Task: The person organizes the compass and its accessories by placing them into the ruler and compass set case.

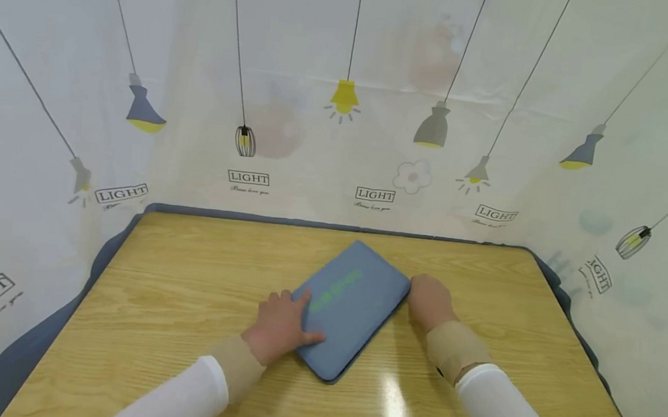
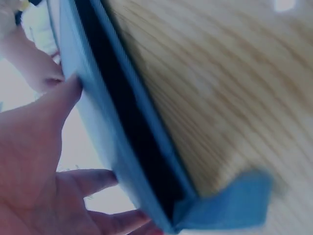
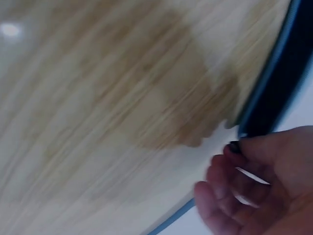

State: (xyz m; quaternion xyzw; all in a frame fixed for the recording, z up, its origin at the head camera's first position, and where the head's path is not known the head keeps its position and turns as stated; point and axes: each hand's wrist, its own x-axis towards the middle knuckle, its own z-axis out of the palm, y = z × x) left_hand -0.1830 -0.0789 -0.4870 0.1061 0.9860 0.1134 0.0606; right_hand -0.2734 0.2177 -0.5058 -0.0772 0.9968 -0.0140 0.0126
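A flat blue-grey zip case with green lettering lies slantwise on the wooden table. My left hand rests spread over its left edge, thumb and a finger on the cover. In the left wrist view, a dark gap runs along the case's side between its two edges, and a blue fabric tab sticks out at one end. At the case's right corner is my right hand. Its thumb and forefinger pinch a small dark zip pull there, the other fingers curled.
The wooden table has a dark blue edge. Behind it and at both sides hangs a pale sheet printed with lamps and the word LIGHT.
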